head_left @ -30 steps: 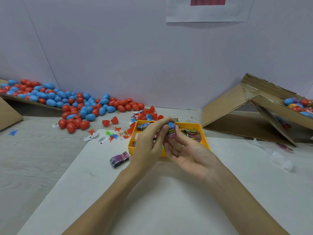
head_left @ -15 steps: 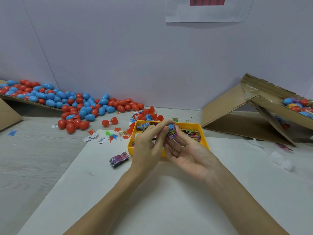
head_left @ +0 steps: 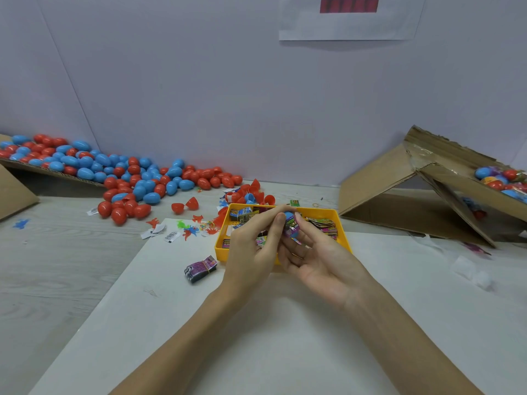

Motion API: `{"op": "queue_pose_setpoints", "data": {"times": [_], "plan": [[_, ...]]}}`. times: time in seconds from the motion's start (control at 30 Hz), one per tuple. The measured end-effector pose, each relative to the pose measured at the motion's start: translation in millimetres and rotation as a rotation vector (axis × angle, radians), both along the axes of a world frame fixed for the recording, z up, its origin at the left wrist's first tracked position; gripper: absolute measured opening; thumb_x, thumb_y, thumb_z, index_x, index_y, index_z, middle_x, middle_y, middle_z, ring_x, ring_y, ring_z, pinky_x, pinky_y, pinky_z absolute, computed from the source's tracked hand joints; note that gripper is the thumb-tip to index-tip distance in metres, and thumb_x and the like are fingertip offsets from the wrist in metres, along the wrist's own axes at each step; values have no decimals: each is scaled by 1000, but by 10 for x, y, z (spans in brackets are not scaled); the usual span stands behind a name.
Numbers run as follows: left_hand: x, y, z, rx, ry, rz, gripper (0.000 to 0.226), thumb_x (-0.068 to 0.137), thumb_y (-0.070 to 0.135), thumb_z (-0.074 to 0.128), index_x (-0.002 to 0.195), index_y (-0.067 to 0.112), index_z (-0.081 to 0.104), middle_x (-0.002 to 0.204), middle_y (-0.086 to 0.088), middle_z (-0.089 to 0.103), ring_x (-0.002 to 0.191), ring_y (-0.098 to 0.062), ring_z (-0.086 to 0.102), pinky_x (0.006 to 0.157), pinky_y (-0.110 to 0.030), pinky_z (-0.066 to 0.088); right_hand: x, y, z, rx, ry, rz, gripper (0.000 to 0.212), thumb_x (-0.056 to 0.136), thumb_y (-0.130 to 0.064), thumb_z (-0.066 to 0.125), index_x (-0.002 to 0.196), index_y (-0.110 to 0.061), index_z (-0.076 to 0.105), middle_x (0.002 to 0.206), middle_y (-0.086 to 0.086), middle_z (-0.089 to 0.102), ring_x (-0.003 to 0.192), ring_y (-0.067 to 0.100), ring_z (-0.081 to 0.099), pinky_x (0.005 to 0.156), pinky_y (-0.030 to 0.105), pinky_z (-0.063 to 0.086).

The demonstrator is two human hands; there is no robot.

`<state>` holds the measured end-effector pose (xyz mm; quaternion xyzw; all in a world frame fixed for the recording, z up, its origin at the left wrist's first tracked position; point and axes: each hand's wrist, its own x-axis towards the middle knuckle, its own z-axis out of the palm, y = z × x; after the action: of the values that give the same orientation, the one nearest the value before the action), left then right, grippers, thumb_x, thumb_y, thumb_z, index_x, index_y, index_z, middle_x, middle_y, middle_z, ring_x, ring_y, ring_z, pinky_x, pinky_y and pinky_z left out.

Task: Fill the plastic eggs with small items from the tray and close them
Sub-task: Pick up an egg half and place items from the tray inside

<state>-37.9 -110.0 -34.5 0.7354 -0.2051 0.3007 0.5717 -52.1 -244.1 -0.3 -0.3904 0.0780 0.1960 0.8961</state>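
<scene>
Head view has our left hand (head_left: 251, 246) and right hand (head_left: 316, 260) meeting just over the yellow tray (head_left: 343, 235), both pinching a blue egg (head_left: 289, 216) with a purple packet (head_left: 292, 228) bulging out of it — fingertips curled tight round it, nothing else held. We'd guess that egg is light, hard and slick, so it's best gripped round the widest part of each half while the crinkly packet gets tucked in. If the foil catches in the seam it probably won't snap shut. Left of the tray sits a banded packet bundle (head_left: 201, 269), farther out the red and blue egg pile (head_left: 128, 178), and a cardboard box (head_left: 427, 195) off right.
</scene>
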Motion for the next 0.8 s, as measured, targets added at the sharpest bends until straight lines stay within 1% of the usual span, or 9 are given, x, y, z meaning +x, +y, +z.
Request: {"op": "queue_pose_setpoints", "data": {"times": [0.1, 0.23, 0.3, 0.37, 0.47, 0.6, 0.7, 0.73, 0.8], "plan": [[-4, -4, 24, -2, 32, -38, 25, 105, 14, 56, 124, 13, 72, 119, 10, 73, 117, -11, 66, 96, -28, 54, -1, -12, 5, 31, 17, 33, 35, 94, -28, 71, 122, -8, 70, 101, 12, 77, 86, 21, 77, 73, 30, 63], [9, 12, 43, 13, 8, -46, 24, 103, 7, 58, 121, 10, 74, 116, 6, 74, 115, -12, 67, 95, -24, 53, -5, 1, -1, 71, 9, 43, 38, 92, -27, 74, 123, -6, 71, 102, 12, 76, 86, 21, 77, 79, 32, 63], [13, 10, 35, -39, 34, -60, 23, 102, 9, 59, 119, 9, 75, 114, 6, 76, 114, -13, 69, 94, -24, 54, -12, 18, 1, 77, 9, 31, 38, 87, -26, 77, 119, -7, 72, 99, 13, 77, 87, 23, 77, 88, 34, 62], [19, 1, 23, -101, 82, -75, 22, 102, 11, 60, 118, 9, 76, 111, 7, 77, 111, -13, 70, 94, -27, 56, -9, 31, -2, 72, 19, 16, 42, 84, -27, 79, 120, -7, 72, 99, 13, 78, 89, 23, 78, 97, 36, 57], [23, -4, 3, -110, 98, -61, 21, 101, 10, 61, 115, 10, 77, 108, 8, 78, 107, -11, 72, 93, -28, 57, 4, 36, -21, 69, 39, 7, 50, 81, -27, 81, 126, -8, 70, 108, 15, 77, 97, 25, 77, 102, 38, 54], [17, -15, 3, -131, 111, -65, 22, 101, 12, 61, 116, 9, 77, 108, 6, 78, 107, -13, 72, 92, -29, 58, 5, 36, -16, 52, 32, -7, 46, 82, -28, 81, 123, -9, 71, 104, 15, 78, 90, 24, 78, 90, 34, 59], [-4, -40, 28, -152, 132, -75, 20, 101, 12, 61, 114, 14, 76, 106, 8, 78, 105, -12, 73, 90, -29, 59, 5, 47, -5, 10, 32, -18, 40, 83, -31, 82, 116, -9, 75, 92, 11, 77, 76, 18, 76, 71, 28, 62], [-11, -41, 38, -156, 152, -89, 19, 101, 12, 61, 113, 15, 77, 105, 8, 78, 103, -12, 73, 89, -30, 59, 8, 47, -5, -15, 32, -32, 38, 83, -33, 82, 112, -9, 76, 86, 10, 75, 69, 16, 73, 63, 26, 60], [-12, -25, 61, -152, 218, -131, 17, 102, 15, 61, 110, 16, 77, 101, 4, 78, 99, -14, 73, 88, -33, 60, 14, 38, -7, -101, 5, -66, 35, 85, -37, 80, 105, -9, 77, 81, 9, 71, 63, 14, 67, 57, 24, 56]]}}
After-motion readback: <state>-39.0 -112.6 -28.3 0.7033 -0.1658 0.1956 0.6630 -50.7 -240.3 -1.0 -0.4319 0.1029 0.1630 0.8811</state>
